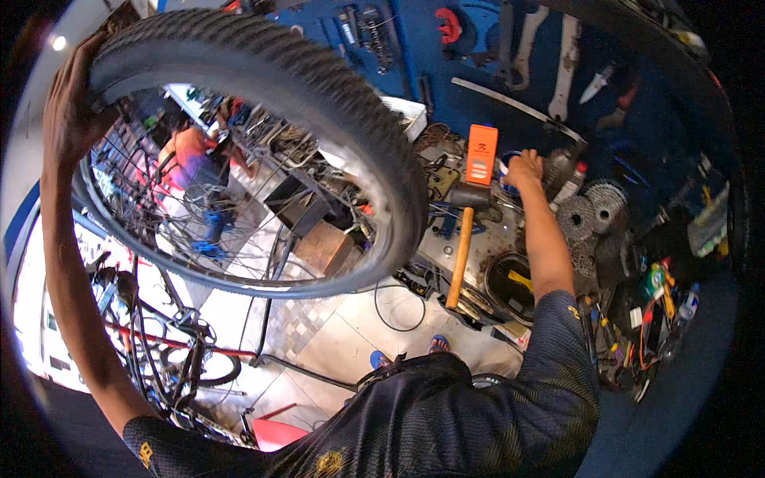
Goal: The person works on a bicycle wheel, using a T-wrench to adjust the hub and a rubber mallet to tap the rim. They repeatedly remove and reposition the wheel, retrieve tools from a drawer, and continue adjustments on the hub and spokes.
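Observation:
A bicycle wheel (351, 88) with a knobby black tyre is held up at the upper left. My left hand (70, 119) grips its tyre and rim at the far left side, fingers wrapped over the edge. My right arm stretches over the cluttered workbench (438, 247). There my right hand (526, 169) is closed over a small blue and white round tin (507, 177), and the fingertips are partly hidden. Just left of the tin stands an orange box (482, 151). In front of it lies a hammer with a wooden handle (460, 259) and a dark head.
A round black bowl (498, 275) with a yellow object sits near the bench edge. Gear cassettes (604, 203) lie right of my arm. Wrenches (564, 68) hang on the blue wall. Through the spokes another person (187, 155) shows. A bicycle (171, 342) stands lower left.

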Motion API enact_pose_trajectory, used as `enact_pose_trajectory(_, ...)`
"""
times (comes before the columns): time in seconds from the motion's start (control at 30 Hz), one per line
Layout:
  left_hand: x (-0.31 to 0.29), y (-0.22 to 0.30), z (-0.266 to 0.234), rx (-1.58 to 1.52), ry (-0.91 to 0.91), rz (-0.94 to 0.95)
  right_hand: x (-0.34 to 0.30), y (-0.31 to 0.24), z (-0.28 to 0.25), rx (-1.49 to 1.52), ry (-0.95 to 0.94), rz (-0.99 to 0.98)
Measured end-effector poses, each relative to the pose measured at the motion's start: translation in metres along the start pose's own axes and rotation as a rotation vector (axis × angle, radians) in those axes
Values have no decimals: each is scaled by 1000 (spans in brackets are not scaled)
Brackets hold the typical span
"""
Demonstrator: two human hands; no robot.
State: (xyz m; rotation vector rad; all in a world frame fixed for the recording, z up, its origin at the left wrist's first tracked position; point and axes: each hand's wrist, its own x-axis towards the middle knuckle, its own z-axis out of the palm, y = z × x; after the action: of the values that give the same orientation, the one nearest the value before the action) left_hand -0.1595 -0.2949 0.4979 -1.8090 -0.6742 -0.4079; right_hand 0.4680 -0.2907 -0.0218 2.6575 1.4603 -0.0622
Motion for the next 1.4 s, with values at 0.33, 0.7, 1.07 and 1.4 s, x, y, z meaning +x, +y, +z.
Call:
enact_pose_trajectory(0.33,-16,14,6,71,-402,-287,27,-5,2,-55,-169,-32)
enact_pose_trajectory(0.7,-16,48,40,-51,-406,-333,-16,-25,-33,-110,140,-4)
enact_pose_trajectory(1.07,24,94,41,60,-426,-188,-239,-148,-148,844,335,-1217)
enact_pose_trajectory(1.4,5,83,57,97,-399,-194,-256,-229,-151,495,413,-1163)
